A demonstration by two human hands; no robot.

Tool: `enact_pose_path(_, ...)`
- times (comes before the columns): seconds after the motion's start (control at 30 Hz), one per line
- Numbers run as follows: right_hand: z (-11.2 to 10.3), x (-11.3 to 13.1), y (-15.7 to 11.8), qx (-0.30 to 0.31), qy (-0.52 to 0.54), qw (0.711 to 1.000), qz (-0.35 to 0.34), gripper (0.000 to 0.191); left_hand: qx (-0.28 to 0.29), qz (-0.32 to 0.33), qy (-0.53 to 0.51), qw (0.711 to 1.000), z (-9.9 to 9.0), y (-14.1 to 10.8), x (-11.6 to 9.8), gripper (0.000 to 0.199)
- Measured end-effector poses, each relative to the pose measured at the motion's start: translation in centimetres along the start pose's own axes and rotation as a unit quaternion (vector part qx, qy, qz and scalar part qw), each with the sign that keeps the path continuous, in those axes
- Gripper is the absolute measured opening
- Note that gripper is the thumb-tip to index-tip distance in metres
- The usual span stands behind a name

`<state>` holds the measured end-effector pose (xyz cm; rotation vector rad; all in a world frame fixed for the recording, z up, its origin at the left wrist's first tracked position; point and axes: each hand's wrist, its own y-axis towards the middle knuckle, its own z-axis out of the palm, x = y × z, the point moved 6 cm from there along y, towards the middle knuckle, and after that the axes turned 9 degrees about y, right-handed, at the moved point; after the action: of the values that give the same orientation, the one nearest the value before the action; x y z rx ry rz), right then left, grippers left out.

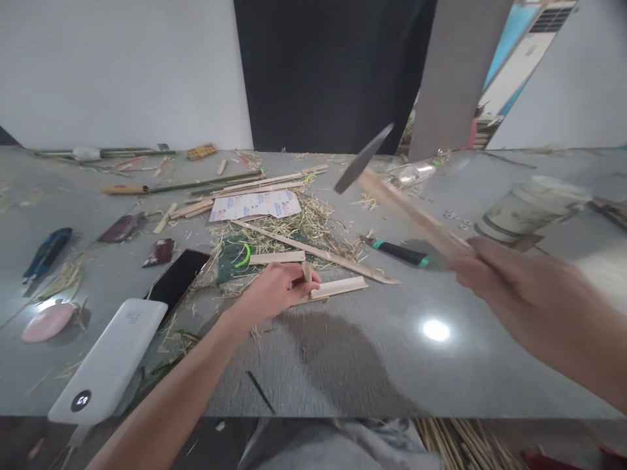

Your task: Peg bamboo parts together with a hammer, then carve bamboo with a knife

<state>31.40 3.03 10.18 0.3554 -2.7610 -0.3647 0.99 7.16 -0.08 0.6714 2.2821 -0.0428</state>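
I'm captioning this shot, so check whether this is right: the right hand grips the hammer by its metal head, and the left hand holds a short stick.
Not quite: the right hand grips the hammer by its wooden handle, not the metal head, as the head-camera view shows. The left hand does hold a short stick.

On the table (pixel 455 382), the bamboo strip (pixel 343 286) lies between the power bank (pixel 112 359), left, and the cup (pixel 526 209), right.

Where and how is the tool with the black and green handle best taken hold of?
Probably the middle of its black handle, from above and the right: it lies flat, its thick end towards the right hand, its narrow end towards the shavings.
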Motion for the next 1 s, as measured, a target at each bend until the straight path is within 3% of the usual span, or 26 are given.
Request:
enact_pose_path(0.17, 6.2, -3.8, 2.5, 0.076, -0.089, 0.992, 0.038, 0.040, -0.005, 0.000, -0.012, 1.000, -0.1, -0.1, 0.0, 0.029)
enact_pose_path(0.3, 10.0, -5.6, 3.6, 0.065, -0.096, 0.992, 0.050, 0.035, -0.018, -0.013, -0.030, 0.999, -0.1, 0.1, 0.4, 0.027)
enact_pose_path(0.4, 11.6, -6.3, 3.8, 0.066, -0.094, 0.992, 0.043, 0.030, -0.026, -0.025, -0.047, 0.998, 0.0, 0.2, 0.7, 0.025)
enact_pose_path(0.53, 12.2, -6.5, 3.9, 0.053, -0.098, 0.993, 0.031, 0.029, -0.028, -0.037, -0.067, 0.997, 0.1, 0.3, 1.0, 0.024)
enact_pose_path(0.63, 11.1, -4.8, 4.1, -0.012, -0.080, 0.996, -0.024, 0.033, -0.022, -0.047, -0.089, 0.995, 0.2, 0.3, 1.1, 0.022)
enact_pose_path(0.73, 9.5, -0.5, 4.0, -0.075, 0.045, 0.983, -0.161, 0.032, -0.019, -0.069, -0.153, 0.986, 0.4, 0.2, 1.5, 0.020)
enact_pose_path(0.8, 9.7, 2.8, 3.8, -0.019, 0.118, 0.961, -0.250, 0.035, -0.037, -0.079, -0.227, 0.970, 0.3, 0.1, 1.8, 0.021)
enact_pose_path(0.87, 10.9, 5.7, 3.5, 0.063, 0.130, 0.940, -0.308, 0.052, -0.067, -0.080, -0.319, 0.942, 0.1, 0.1, 2.0, 0.023)
enact_pose_path(0.93, 12.0, 7.3, 3.7, 0.102, 0.161, 0.931, -0.311, 0.059, -0.087, -0.084, -0.413, 0.903, 0.0, 0.1, 2.2, 0.025)
enact_pose_path(1.0, 13.0, 8.0, 4.0, 0.121, 0.227, 0.922, -0.288, 0.045, -0.091, -0.102, -0.493, 0.859, 0.1, 0.1, 2.4, 0.028)
